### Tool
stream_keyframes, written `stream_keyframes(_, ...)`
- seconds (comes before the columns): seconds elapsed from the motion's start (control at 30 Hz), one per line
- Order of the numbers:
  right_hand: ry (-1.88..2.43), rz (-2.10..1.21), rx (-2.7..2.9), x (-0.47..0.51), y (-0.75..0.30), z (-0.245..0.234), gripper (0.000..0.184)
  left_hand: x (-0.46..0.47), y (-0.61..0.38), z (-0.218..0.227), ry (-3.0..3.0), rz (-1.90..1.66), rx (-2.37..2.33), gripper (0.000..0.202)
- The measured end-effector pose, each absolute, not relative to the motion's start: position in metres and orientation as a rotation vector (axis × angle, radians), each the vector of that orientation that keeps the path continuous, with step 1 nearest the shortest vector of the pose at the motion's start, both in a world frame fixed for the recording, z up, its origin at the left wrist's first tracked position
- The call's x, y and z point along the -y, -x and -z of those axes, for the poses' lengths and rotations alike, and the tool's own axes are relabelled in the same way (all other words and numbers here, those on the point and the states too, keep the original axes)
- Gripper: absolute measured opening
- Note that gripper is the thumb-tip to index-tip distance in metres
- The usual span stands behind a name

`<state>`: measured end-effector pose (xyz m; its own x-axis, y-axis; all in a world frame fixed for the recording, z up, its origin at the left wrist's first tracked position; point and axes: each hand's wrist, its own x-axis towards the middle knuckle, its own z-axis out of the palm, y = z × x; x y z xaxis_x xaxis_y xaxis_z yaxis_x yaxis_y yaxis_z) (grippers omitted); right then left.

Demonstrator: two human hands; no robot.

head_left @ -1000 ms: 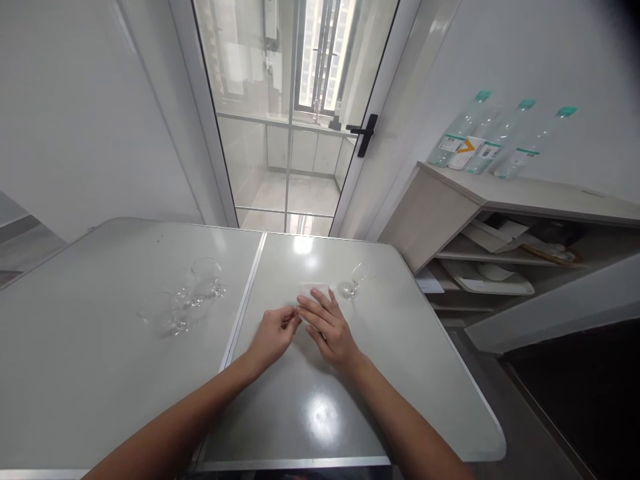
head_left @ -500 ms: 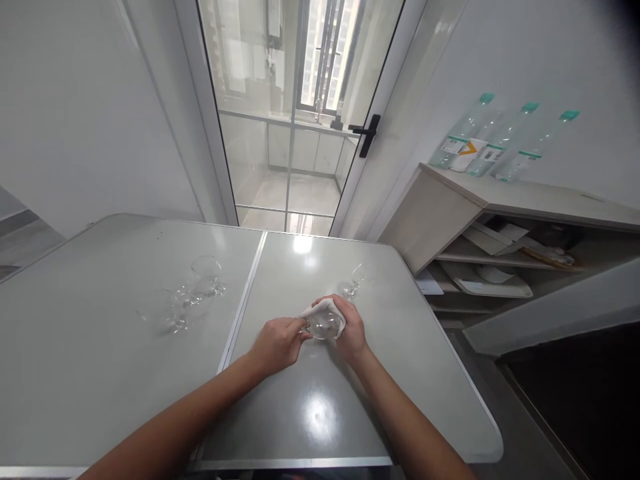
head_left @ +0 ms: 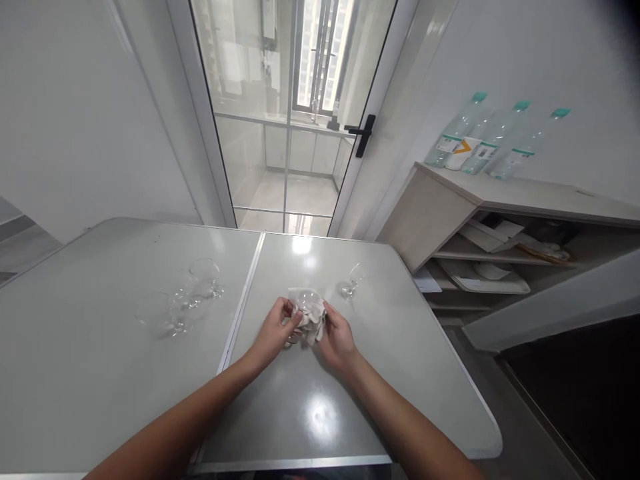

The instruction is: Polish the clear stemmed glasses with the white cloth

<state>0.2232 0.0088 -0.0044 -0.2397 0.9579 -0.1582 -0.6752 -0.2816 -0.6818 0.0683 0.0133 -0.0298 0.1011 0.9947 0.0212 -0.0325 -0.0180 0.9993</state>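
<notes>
A clear stemmed glass (head_left: 309,300) is held above the right half of the table, its bowl leaning away from me. My left hand (head_left: 274,330) pinches the glass near its stem; the foot shows just below the fingers. White cloth (head_left: 314,327) is bunched around the bowl. My right hand (head_left: 340,340) has its fingers closed on the cloth at the bowl's right side, and some of those fingers are hidden behind it. Beyond my right hand, another stemmed glass (head_left: 349,289) is on the table.
Several clear stemmed glasses (head_left: 193,300) are grouped on the table's left half. A metal seam (head_left: 243,293) divides the pale tabletop (head_left: 125,393). Plastic bottles (head_left: 500,150) stand on a shelf unit (head_left: 435,207) at right. A glass door (head_left: 287,167) lies beyond the table.
The glass has turned so its bowl points away from me rather than to the right. The cloth now bunches across its near side, and my right hand has shifted down and nearer.
</notes>
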Motion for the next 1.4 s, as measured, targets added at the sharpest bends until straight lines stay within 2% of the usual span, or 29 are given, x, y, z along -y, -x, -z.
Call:
stream_keyframes(0.3, 0.695, -1.709, 1.105, -0.008, -0.225, 0.019, 0.037, -0.010, -0.067, 0.021, -1.317, -1.135, -1.145, 0.037)
stream_keyframes(0.43, 0.708, -1.762, 1.208, -0.008, -0.228, 0.016, 0.040, -0.004, -0.064, 0.006, -1.346, -1.188, -0.952, 0.052)
stream_keyframes(0.53, 0.724, -1.835, 1.201, -0.004, -0.230, 0.006, 0.042, -0.002, -0.060, 0.000, -1.275, -1.179, -0.765, 0.058)
stream_keyframes(0.67, 0.648, -2.058, 1.061, 0.000, -0.234, -0.001, 0.048, -0.003, -0.057, 0.001, -1.138, -1.157, -0.679, 0.052)
stream_keyframes(0.73, 0.642, -2.069, 1.070, 0.000, -0.234, 0.001, 0.048, -0.004, -0.059, 0.002, -1.143, -1.167, -0.685, 0.051)
stream_keyframes(0.83, 0.692, -1.900, 1.221, -0.002, -0.233, 0.006, 0.044, -0.003, -0.063, 0.002, -1.247, -1.208, -0.789, 0.049)
stream_keyframes(1.0, 0.917, -1.390, 1.504, 0.002, -0.228, 0.008, 0.021, -0.002, -0.068, 0.003, -1.389, -1.260, -1.012, 0.048)
stream_keyframes(1.1, 1.016, -1.217, 1.541, 0.005, -0.225, 0.008, 0.025, -0.001, -0.068, 0.002, -1.359, -1.281, -1.048, 0.047)
stream_keyframes(1.2, 0.908, -1.484, 1.457, 0.004, -0.224, 0.007, 0.021, -0.002, -0.067, -0.001, -1.273, -1.264, -1.013, 0.047)
stream_keyframes(1.3, 0.685, -1.967, 1.141, 0.000, -0.226, 0.004, 0.028, -0.004, -0.065, -0.004, -1.179, -1.193, -0.957, 0.048)
stream_keyframes(1.4, 0.552, -2.219, 0.976, -0.002, -0.231, 0.001, 0.029, -0.006, -0.061, -0.004, -1.183, -1.150, -0.907, 0.050)
